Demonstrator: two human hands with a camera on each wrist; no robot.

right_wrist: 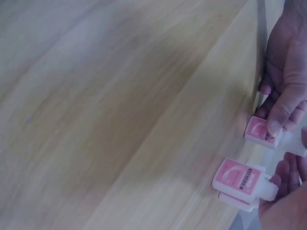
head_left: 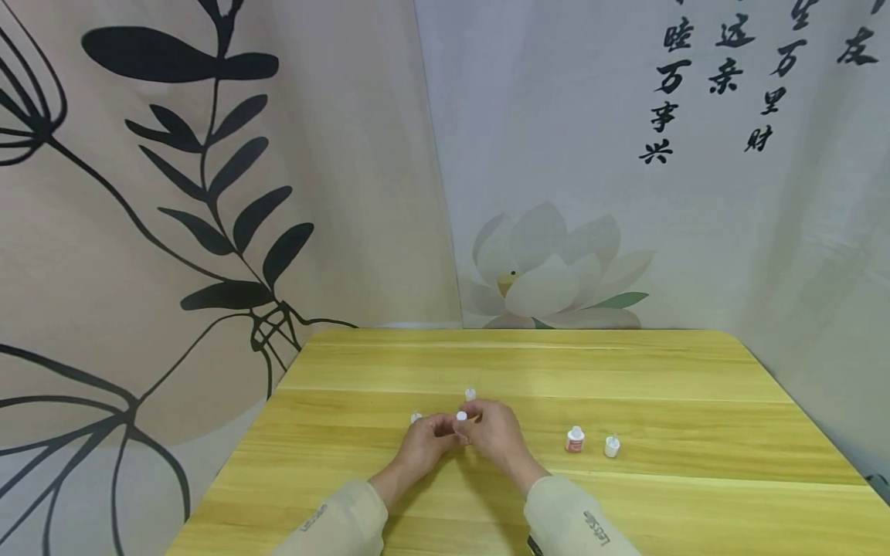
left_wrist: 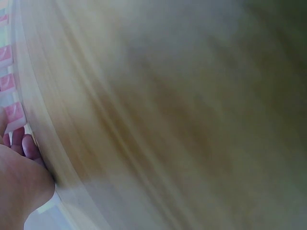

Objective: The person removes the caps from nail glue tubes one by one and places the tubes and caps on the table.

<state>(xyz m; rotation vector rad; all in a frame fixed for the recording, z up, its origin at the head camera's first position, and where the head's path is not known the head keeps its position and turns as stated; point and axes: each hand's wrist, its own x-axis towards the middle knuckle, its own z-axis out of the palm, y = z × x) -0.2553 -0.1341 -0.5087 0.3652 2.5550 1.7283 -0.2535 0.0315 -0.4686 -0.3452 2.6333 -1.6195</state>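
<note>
A small bottle [head_left: 462, 418] with a white cap stands between my two hands over the table. My left hand [head_left: 422, 448] pinches its pink-labelled body, the thumb lying on the label [right_wrist: 259, 127] in the right wrist view. My right hand [head_left: 497, 435] meets it from the other side, fingertips curled in at the white top. Just beyond the hands is a white bottle [head_left: 470, 394], and another white top [head_left: 416, 417] shows behind the left hand. Pink-labelled bottles also stand close by in the right wrist view, the nearest bottle [right_wrist: 236, 178] beside my right fingers.
To the right on the wooden table [head_left: 695, 401] stand a bottle [head_left: 575, 440] with a red label and a white cap, and a small white container [head_left: 612, 446] with a thin tip. A printed cloth [head_left: 361, 154] hangs behind the table's far edge.
</note>
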